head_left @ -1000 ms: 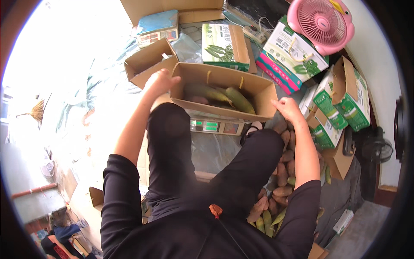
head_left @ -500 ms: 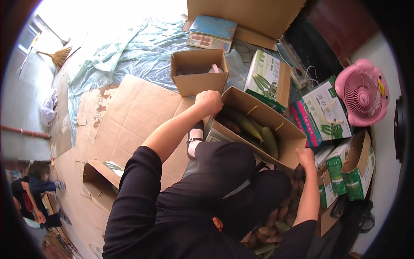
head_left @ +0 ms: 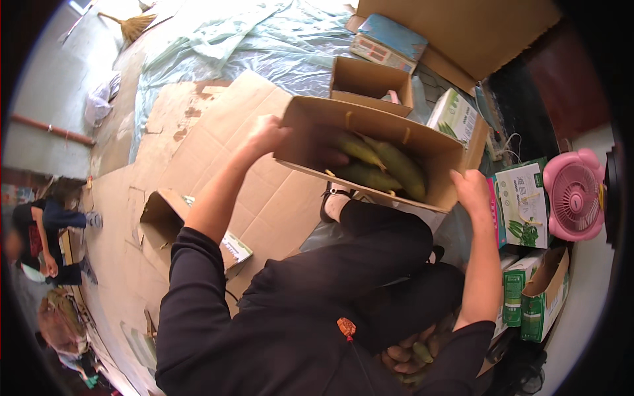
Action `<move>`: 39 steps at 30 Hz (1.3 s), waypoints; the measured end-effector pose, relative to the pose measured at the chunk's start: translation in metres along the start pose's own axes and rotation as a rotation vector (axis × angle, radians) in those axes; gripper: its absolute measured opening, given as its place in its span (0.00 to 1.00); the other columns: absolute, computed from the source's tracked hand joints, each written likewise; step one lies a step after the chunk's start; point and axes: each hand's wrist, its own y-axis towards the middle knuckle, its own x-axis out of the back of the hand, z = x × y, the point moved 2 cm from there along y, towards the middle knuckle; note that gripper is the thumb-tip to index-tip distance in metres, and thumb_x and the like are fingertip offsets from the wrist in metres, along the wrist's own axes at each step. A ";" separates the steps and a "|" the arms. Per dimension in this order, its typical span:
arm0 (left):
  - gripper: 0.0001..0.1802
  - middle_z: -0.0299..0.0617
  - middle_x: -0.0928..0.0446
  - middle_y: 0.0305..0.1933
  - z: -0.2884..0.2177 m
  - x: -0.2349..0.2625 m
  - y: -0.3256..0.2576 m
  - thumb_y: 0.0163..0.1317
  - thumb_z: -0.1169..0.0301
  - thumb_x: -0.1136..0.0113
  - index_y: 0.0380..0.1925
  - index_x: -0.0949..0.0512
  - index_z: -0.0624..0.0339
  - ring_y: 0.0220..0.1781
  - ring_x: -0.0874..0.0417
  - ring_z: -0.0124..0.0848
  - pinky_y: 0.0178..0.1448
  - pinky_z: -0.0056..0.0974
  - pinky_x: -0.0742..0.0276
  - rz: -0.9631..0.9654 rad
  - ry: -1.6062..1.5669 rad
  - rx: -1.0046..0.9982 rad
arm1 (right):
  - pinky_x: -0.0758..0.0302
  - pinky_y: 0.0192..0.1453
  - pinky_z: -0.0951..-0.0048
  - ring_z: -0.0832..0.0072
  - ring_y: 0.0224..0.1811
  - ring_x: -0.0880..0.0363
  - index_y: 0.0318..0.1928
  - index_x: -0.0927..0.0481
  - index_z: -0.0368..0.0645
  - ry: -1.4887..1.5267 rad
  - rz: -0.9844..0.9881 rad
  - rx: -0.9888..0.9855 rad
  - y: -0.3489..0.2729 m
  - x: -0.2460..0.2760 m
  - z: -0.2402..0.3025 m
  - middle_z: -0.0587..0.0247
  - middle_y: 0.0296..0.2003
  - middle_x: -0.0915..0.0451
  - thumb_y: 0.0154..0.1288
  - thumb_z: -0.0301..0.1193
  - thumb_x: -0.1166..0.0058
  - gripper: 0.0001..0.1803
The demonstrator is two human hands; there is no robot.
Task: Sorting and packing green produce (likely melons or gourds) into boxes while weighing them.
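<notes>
Open carton [head_left: 378, 127] is only gripped at its ends by left hand [head_left: 267, 134] and right hand [head_left: 471, 191], so green veggies [head_left: 400, 165] between could get dumped if one slips.

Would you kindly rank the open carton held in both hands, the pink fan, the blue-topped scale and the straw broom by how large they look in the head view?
1. Open carton, clearly largest
2. Pink fan
3. Blue-topped scale
4. Straw broom, smallest
</notes>
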 end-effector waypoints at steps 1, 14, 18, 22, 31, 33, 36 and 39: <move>0.18 0.52 0.20 0.25 0.024 0.015 -0.009 0.53 0.58 0.41 0.27 0.18 0.65 0.29 0.17 0.40 0.37 0.43 0.23 -0.034 0.035 0.036 | 0.27 0.42 0.52 0.44 0.38 0.22 0.29 0.19 0.33 -0.037 -0.017 0.023 0.003 -0.012 0.024 0.39 0.30 0.21 0.58 0.47 0.47 0.24; 0.21 0.53 0.22 0.45 0.249 0.126 -0.105 0.54 0.55 0.42 0.39 0.20 0.60 0.47 0.20 0.47 0.51 0.47 0.25 -0.058 0.606 0.466 | 0.22 0.45 0.60 0.55 0.40 0.18 0.33 0.17 0.38 0.057 0.464 0.287 -0.106 -0.203 0.243 0.47 0.34 0.18 0.61 0.45 0.50 0.21; 0.19 0.52 0.21 0.45 0.308 0.116 -0.120 0.56 0.57 0.42 0.42 0.21 0.58 0.49 0.20 0.47 0.52 0.47 0.26 -0.086 0.741 0.594 | 0.25 0.48 0.57 0.51 0.42 0.20 0.33 0.17 0.34 0.081 0.677 0.423 -0.148 -0.222 0.266 0.43 0.35 0.19 0.61 0.49 0.51 0.26; 0.14 0.45 0.20 0.45 0.273 0.101 -0.119 0.58 0.60 0.45 0.42 0.21 0.53 0.49 0.20 0.45 0.50 0.49 0.25 -0.212 0.718 0.547 | 0.25 0.45 0.57 0.51 0.39 0.20 0.36 0.17 0.39 0.180 0.689 0.517 -0.108 -0.179 0.251 0.44 0.31 0.20 0.65 0.49 0.56 0.25; 0.10 0.49 0.23 0.36 0.142 0.019 -0.160 0.56 0.62 0.42 0.29 0.19 0.56 0.42 0.21 0.47 0.45 0.48 0.27 -0.050 0.170 -0.035 | 0.29 0.35 0.81 0.84 0.30 0.25 0.38 0.20 0.34 0.890 0.219 0.151 -0.086 -0.045 0.122 0.66 0.26 0.20 0.64 0.29 0.46 0.10; 0.11 0.49 0.23 0.38 0.094 -0.009 -0.173 0.56 0.63 0.41 0.35 0.21 0.57 0.42 0.22 0.48 0.47 0.47 0.27 0.011 0.237 -0.160 | 0.29 0.37 0.81 0.84 0.30 0.26 0.37 0.20 0.33 0.947 0.094 0.117 -0.094 -0.026 0.089 0.67 0.27 0.20 0.64 0.28 0.47 0.09; 0.22 0.44 0.27 0.48 0.034 -0.034 -0.183 0.49 0.67 0.36 0.46 0.25 0.56 0.55 0.30 0.44 0.60 0.46 0.37 -0.025 0.290 -0.431 | 0.28 0.37 0.79 0.83 0.30 0.25 0.38 0.20 0.35 0.901 -0.068 0.059 -0.108 -0.008 0.037 0.66 0.26 0.20 0.63 0.29 0.47 0.09; 0.31 0.47 0.35 0.61 0.025 -0.066 -0.177 0.45 0.63 0.32 0.53 0.27 0.53 0.68 0.42 0.46 0.68 0.55 0.48 0.087 0.471 -0.450 | 0.28 0.36 0.76 0.82 0.29 0.25 0.37 0.20 0.36 0.873 -0.234 0.060 -0.122 0.006 -0.011 0.64 0.25 0.20 0.62 0.31 0.46 0.09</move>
